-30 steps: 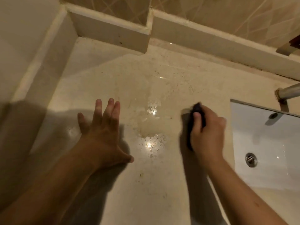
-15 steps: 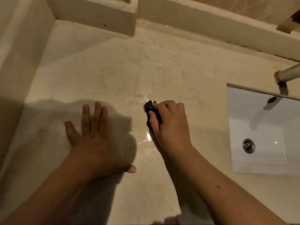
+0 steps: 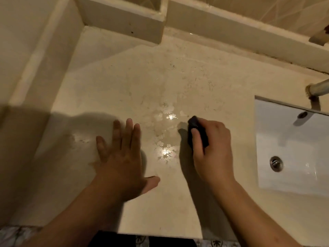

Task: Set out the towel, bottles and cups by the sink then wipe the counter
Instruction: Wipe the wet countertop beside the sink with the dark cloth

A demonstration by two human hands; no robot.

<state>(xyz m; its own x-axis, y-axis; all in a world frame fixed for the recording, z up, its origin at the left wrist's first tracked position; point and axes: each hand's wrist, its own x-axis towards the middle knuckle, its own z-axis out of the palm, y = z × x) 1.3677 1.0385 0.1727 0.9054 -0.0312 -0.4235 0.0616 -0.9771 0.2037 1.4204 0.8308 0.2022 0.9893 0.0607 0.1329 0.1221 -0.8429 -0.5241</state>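
The right hand [image 3: 212,154], which half a second ago was working near the counter's [image 3: 124,82] middle, is now sitting closer to the sink [image 3: 292,143], fingers clenched around one dark cloth [image 3: 196,132] pressed onto the wet patch [image 3: 165,132]. The cloth's long axis is running from front edge toward the back edge. The left hand [image 3: 122,157] is staying flat, fingers spread, holding nothing.

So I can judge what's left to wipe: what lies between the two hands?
In the head view, wet patches glisten on the counter between left hand and right hand.
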